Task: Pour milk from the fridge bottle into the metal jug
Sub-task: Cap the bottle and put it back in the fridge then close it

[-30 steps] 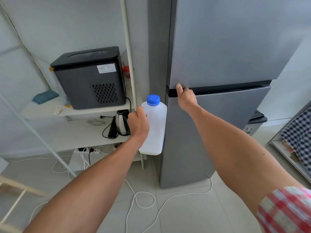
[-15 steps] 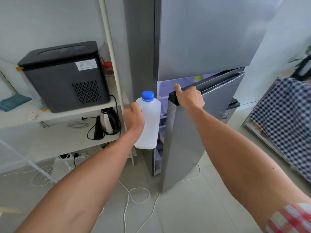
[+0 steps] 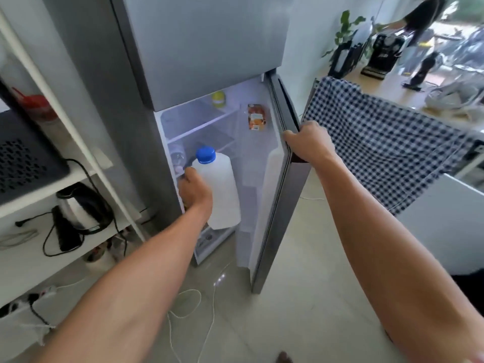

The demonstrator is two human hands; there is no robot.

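Milk bottle [image 3: 222, 189]: 1 only, white translucent plastic, squarish body, upright, w/ 1 blue screw cap [image 3: 205, 154] on top, cap closed. It's held in front of the open lower fridge compartment [image 3: 209, 132], about mid-height, not resting on any shelf. Left hand [image 3: 195, 191] grips the bottle from its left side, fingers wrapped round it. Right hand [image 3: 307, 142] grips the edge of the lower fridge door [image 3: 277, 195], fingers curled over it; door stands wide open. 2 hands, well apart. Upper door [image 3: 204, 45] closed. Inside fridge: 1 yellow-green lid or jar [image 3: 218, 98] on top shelf, 1 orange carton [image 3: 256, 117] at the door side, 1 clear bottle [image 3: 178, 157] lying behind the milk, blurred. Left of fridge: white shelf unit [image 3: 78, 132] w/ 1 kettle [image 3: 78, 208] and 1 dark appliance [image 3: 23, 163]. Right: checked cloth [image 3: 379, 142] hanging off the worktop [image 3: 387, 87].
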